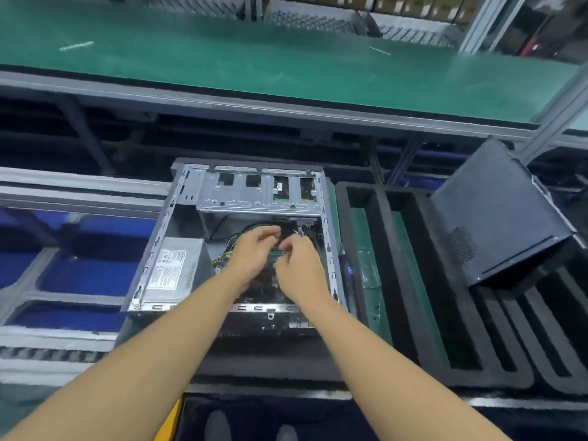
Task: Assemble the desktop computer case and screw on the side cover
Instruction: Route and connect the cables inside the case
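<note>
Case (254, 192) lies open, its side uncovered; left hand (254, 253) and right hand (300, 270) curl at cables (275, 252) between them, grip unclear.

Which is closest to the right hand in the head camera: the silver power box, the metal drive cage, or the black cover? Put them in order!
1. Metal drive cage: just beyond the right hand, at the far end of the case.
2. Silver power box: on the left, inside the case.
3. Black cover: leaning far off to the right, outside the case.
</note>
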A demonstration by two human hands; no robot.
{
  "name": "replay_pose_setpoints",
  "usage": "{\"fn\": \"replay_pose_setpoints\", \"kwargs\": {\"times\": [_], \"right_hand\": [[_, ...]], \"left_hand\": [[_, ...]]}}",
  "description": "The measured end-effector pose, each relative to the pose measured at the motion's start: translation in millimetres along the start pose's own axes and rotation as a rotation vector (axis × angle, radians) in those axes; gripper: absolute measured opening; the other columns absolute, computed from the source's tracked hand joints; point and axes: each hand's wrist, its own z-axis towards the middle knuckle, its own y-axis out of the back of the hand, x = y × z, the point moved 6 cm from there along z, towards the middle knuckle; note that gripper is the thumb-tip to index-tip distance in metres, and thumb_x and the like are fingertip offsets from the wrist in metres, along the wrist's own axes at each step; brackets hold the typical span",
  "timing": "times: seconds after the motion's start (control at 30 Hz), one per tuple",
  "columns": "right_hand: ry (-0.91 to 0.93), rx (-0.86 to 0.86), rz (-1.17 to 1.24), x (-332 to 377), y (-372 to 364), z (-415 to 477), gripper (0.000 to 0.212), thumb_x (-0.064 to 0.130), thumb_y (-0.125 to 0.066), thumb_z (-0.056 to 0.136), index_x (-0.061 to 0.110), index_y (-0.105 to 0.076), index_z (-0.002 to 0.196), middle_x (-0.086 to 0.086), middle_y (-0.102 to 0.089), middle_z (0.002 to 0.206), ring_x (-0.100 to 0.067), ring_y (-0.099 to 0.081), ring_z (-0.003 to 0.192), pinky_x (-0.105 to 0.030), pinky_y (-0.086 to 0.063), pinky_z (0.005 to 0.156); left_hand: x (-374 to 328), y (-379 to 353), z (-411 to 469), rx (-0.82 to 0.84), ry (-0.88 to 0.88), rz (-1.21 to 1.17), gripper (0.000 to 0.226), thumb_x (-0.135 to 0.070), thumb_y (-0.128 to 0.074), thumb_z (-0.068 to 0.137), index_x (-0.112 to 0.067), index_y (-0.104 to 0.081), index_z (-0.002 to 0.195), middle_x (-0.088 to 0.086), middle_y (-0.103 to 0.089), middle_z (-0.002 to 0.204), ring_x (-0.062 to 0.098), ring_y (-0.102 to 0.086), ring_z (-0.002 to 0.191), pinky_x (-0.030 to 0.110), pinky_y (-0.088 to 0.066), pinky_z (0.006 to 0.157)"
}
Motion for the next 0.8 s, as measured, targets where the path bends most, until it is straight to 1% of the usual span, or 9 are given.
{"fn": "replay_pose_setpoints", "kwargs": {"times": [0.1, 0.17, 0.2, 0.3, 0.43, 0.57, 0.63, 0.7, 0.8], "right_hand": [[0.035, 0.133, 0.135, 23, -20, 6, 0.019, 0.011, -0.051, 0.094, 0.029, -0.06, 0.094, 0.012, -0.065, 0.091, -0.001, -0.056, 0.066, -0.014, -0.043, 0.053], [0.108, 0.23, 0.159, 46, -42, 5, 0.021, 0.013, -0.052, 0.092, 0.032, -0.061, 0.088, 0.013, -0.067, 0.085, 0.002, -0.054, 0.058, -0.013, -0.04, 0.049], [0.148, 0.271, 0.177, 59, -54, 3, 0.023, 0.012, -0.052, 0.091, 0.032, -0.061, 0.085, 0.012, -0.069, 0.085, 0.002, -0.053, 0.057, -0.012, -0.039, 0.05], [0.206, 0.406, 0.253, 95, -97, -16, 0.028, 0.005, -0.05, 0.091, 0.03, -0.061, 0.083, 0.007, -0.071, 0.081, -0.001, -0.062, 0.065, -0.016, -0.04, 0.056], [0.281, 0.605, 0.311, 142, -155, -55, 0.033, -0.004, -0.047, 0.093, 0.026, -0.061, 0.085, 0.004, -0.07, 0.078, 0.006, -0.061, 0.059, -0.007, -0.041, 0.054], [0.336, 0.756, 0.271, 182, -216, -94, 0.027, -0.003, -0.049, 0.09, 0.02, -0.063, 0.09, 0.002, -0.071, 0.078, -0.003, -0.059, 0.056, -0.023, -0.05, 0.063], [0.349, 0.813, 0.222, 199, -248, -113, 0.026, 0.0, -0.049, 0.089, 0.023, -0.061, 0.089, 0.003, -0.07, 0.076, -0.009, -0.059, 0.058, -0.026, -0.049, 0.061], [0.345, 0.868, 0.196, 213, -281, -134, 0.025, 0.002, -0.049, 0.09, 0.023, -0.06, 0.09, -0.004, -0.071, 0.083, -0.015, -0.059, 0.063, -0.027, -0.048, 0.059], [0.328, 0.949, 0.178, 227, -331, -163, 0.023, 0.002, -0.047, 0.091, 0.021, -0.06, 0.093, -0.007, -0.068, 0.085, -0.016, -0.055, 0.062, -0.022, -0.042, 0.05]], "left_hand": [[-5, 43, -22, -0.154, -0.026, -0.146, 0.026, -0.003, -0.052, 0.094, -0.016, -0.07, 0.107, 0.003, -0.075, 0.098, 0.019, -0.071, 0.089, 0.033, -0.059, 0.073], [-1, 79, -41, -0.262, -0.052, -0.227, 0.022, -0.003, -0.055, 0.093, -0.017, -0.069, 0.102, 0.003, -0.075, 0.087, 0.014, -0.071, 0.081, 0.025, -0.056, 0.061], [3, 97, -51, -0.318, -0.054, -0.25, 0.021, -0.004, -0.056, 0.093, -0.018, -0.069, 0.101, 0.005, -0.074, 0.086, 0.014, -0.071, 0.079, 0.025, -0.055, 0.058], [25, 151, -88, -0.488, -0.002, -0.257, 0.019, -0.008, -0.058, 0.091, -0.02, -0.071, 0.096, 0.004, -0.074, 0.081, 0.015, -0.071, 0.073, 0.031, -0.057, 0.057], [54, 214, -139, -0.674, 0.044, -0.355, 0.024, 0.001, -0.051, 0.09, -0.015, -0.069, 0.091, 0.004, -0.073, 0.074, 0.018, -0.067, 0.067, 0.031, -0.053, 0.054], [92, 270, -192, -0.823, 0.106, -0.377, 0.025, 0.003, -0.049, 0.09, -0.011, -0.07, 0.092, 0.002, -0.073, 0.076, 0.011, -0.067, 0.062, 0.028, -0.049, 0.051], [114, 295, -217, -0.888, 0.156, -0.39, 0.029, 0.006, -0.046, 0.089, -0.01, -0.07, 0.092, 0.005, -0.072, 0.078, 0.008, -0.065, 0.058, 0.026, -0.048, 0.051], [136, 318, -240, -0.943, 0.206, -0.394, 0.03, 0.006, -0.044, 0.089, -0.011, -0.068, 0.09, 0.005, -0.071, 0.078, 0.008, -0.064, 0.056, 0.023, -0.048, 0.049], [169, 354, -269, -1.019, 0.279, -0.348, 0.03, 0.007, -0.043, 0.09, -0.012, -0.067, 0.089, 0.009, -0.072, 0.084, 0.01, -0.062, 0.059, 0.022, -0.045, 0.05]]}}
